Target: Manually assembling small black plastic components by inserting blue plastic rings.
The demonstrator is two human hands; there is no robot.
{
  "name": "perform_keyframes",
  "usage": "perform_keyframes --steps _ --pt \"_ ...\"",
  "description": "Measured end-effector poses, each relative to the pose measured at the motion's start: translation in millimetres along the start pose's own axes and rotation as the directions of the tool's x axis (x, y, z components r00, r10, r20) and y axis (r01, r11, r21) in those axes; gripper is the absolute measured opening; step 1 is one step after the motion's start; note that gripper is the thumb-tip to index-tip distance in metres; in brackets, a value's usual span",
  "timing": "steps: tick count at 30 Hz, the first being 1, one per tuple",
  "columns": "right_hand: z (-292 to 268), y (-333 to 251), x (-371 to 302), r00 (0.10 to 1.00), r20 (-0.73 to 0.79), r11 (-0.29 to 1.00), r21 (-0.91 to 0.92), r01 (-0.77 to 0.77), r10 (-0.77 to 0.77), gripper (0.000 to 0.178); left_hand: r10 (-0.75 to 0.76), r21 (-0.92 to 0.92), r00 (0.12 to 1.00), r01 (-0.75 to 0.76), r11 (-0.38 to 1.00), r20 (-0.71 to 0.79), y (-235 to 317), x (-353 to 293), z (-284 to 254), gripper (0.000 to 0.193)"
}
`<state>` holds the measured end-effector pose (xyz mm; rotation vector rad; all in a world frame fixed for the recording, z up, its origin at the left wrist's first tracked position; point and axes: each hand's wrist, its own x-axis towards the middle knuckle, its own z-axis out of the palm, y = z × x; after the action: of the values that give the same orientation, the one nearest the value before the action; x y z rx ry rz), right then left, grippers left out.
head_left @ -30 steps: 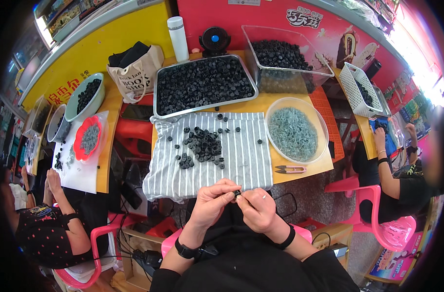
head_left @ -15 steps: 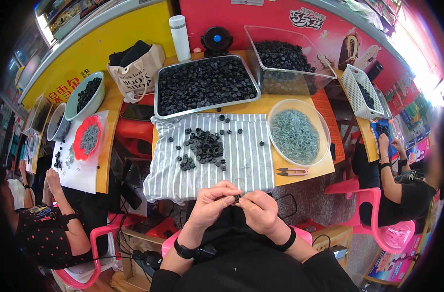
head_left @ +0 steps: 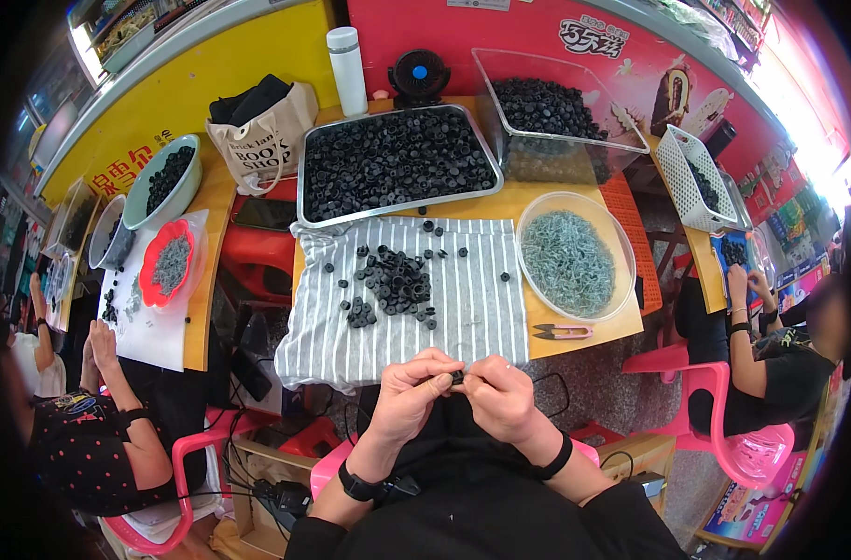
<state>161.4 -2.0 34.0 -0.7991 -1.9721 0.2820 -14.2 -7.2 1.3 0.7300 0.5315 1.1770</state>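
Both hands are pinched together right over the lap, just below the near edge of the bench [head_left: 575, 201] — the left hand [head_left: 414, 392] and right hand [head_left: 500, 397] meet at the fingertips and both grip one small black part [head_left: 456, 377] between them, so it sits up in the air between the two hands, just clear of the striped cloth [head_left: 472, 299]. On that cloth there's a loose pile of black rings [head_left: 397, 285], with a few strays scattered around it. Behind the cloth is a big metal tray [head_left: 306, 187] packed with more of the same black pieces. To the right of the tray a clear plastic bin [head_left: 621, 121] holds another heap of black parts, and nearer the person a round clear bowl [head_left: 621, 247] is full of small grey-green metal bits. A pair of pink snips [head_left: 562, 330] lies on the bench just in front of that bowl. Further right there's a white basket [head_left: 677, 177] with black pieces in it. Off to the left, on the neighbouring bench — a pale green bowl [head_left: 136, 201] of black parts and a red dish [head_left: 150, 280] with grey bits, in front of another person working there.
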Motion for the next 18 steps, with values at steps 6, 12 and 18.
perform_keyframes --steps 6,12,18 --pt "0 5 2 0.999 0.019 0.999 -0.022 0.034 -0.034 0.020 0.030 0.034 1.000 -0.030 0.999 -0.006 1 2 2 0.021" --pt "2 -3 6 0.969 0.038 0.967 0.066 -0.244 0.242 0.019 0.025 0.005 1.000 -0.025 1.000 -0.008 0 -1 -5 0.024" --pt "-11 -6 23 0.956 0.209 0.973 0.059 -0.221 0.204 0.029 -0.051 -0.080 0.998 0.049 0.996 -0.021 12 4 -5 0.050"
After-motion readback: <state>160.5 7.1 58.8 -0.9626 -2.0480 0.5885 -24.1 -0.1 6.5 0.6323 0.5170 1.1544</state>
